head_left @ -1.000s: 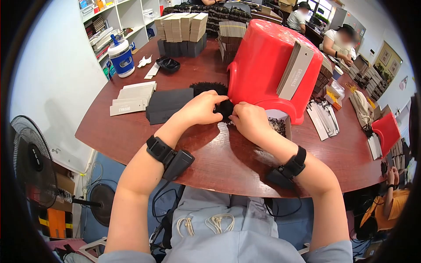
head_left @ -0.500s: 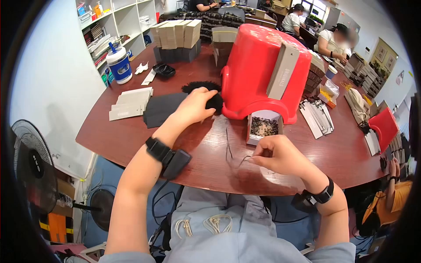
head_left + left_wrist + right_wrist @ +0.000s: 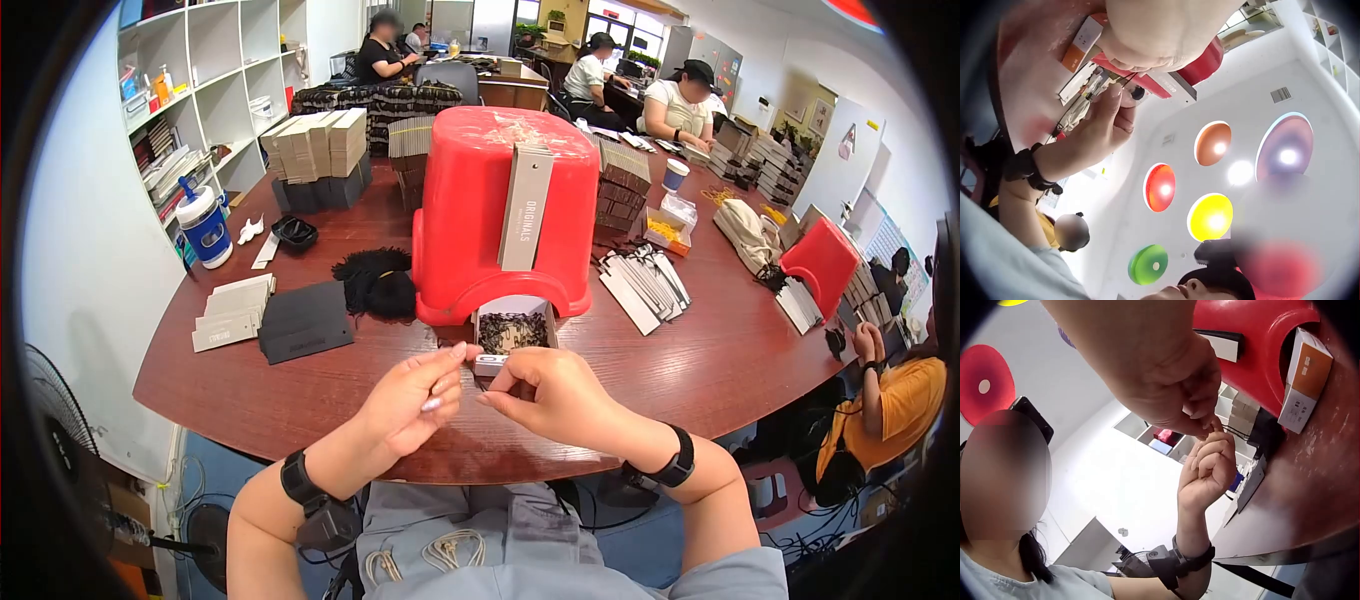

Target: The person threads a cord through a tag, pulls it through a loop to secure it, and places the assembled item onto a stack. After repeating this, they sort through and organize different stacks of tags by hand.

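Observation:
Above the front of the table, my left hand [image 3: 415,400] and right hand [image 3: 565,395] are close together, fingertips nearly meeting. Between them runs a thin black cord [image 3: 1129,79], which both hands pinch; much of it is hidden behind the fingers. Just beyond the fingertips, a small box [image 3: 1304,381] with white and orange sides sits at the arched opening of a red plastic stool [image 3: 470,220]. Small black pieces [image 3: 515,332] lie in it. A grey tag [image 3: 527,205] printed ORIGINALS is on the stool's front. Left of the stool lies a bundle of black cords [image 3: 385,288].
Dark cards [image 3: 305,322] and pale tags [image 3: 235,312] lie on the left of the table [image 3: 380,400]. Strung tags [image 3: 643,285] spread out on the right. Stacked tags [image 3: 315,145], a blue-and-white jug [image 3: 205,228] and a black dish [image 3: 295,233] stand farther back.
My left hand has left the black bundle and come toward me to meet the right hand. The right hand earlier drew a cord away from the bundle. The head view has turned.

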`<control>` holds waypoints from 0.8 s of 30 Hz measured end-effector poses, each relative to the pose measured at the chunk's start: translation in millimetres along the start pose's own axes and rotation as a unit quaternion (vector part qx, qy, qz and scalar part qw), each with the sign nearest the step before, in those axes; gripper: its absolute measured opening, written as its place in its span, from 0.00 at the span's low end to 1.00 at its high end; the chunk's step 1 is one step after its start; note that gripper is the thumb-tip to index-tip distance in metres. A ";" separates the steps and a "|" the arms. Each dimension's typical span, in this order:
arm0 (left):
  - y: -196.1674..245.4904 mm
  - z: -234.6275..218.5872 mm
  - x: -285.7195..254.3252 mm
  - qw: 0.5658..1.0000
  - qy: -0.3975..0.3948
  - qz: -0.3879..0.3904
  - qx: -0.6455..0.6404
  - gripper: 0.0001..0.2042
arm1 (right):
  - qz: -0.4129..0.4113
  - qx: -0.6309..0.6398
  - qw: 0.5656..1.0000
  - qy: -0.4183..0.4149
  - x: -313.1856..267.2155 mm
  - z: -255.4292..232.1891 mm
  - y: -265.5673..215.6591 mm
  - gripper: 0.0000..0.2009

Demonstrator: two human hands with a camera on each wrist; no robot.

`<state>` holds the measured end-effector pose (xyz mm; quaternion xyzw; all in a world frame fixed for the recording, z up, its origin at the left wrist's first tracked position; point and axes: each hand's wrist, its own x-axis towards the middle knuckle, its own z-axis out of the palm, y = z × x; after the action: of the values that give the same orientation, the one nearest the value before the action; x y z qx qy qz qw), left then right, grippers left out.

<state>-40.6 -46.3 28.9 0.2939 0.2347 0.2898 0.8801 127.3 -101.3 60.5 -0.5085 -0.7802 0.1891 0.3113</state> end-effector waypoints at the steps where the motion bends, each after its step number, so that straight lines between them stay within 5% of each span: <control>1: 3.8 2.3 3.1 1.000 0.013 0.026 0.004 0.10 | 0.000 -0.001 1.000 0.000 -1.7 -1.4 0.0 0.07; 4: 15.5 1.6 13.0 0.996 0.012 0.084 0.017 0.08 | 0.000 -0.003 1.000 0.010 -6.5 -3.1 2.0 0.06; 7: 26.9 9.1 23.2 0.979 0.103 0.160 0.075 0.11 | 0.039 0.015 0.999 0.014 -7.1 0.8 7.8 0.07; 15: 29.2 3.4 47.7 0.973 0.058 0.206 0.091 0.12 | -0.051 0.023 0.998 0.017 24.8 6.2 63.8 0.05; 16: 27.6 -2.6 50.8 0.964 0.043 0.222 0.142 0.12 | 0.027 -0.007 1.000 0.008 31.4 -3.4 58.9 0.06; 18: 21.0 -5.7 51.0 0.943 0.065 0.236 0.227 0.11 | 0.001 -0.106 0.992 0.075 39.9 -3.0 78.5 0.07; 21: 12.4 -8.6 54.9 0.917 0.079 0.251 0.300 0.10 | 0.017 -0.235 0.972 0.007 40.9 7.4 97.5 0.08; 23: 5.3 -11.5 61.6 0.848 0.071 0.367 0.376 0.09 | 0.015 -0.233 0.972 0.004 40.7 12.8 102.5 0.07; 24: 8.1 -9.5 56.8 0.855 0.070 0.325 0.398 0.09 | 0.015 -0.236 0.972 0.005 40.5 15.5 105.0 0.07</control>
<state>-8.1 -0.5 13.5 0.6575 0.2819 0.4609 0.5252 176.0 -20.8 -3.3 -0.5800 -0.7937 0.0015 0.1833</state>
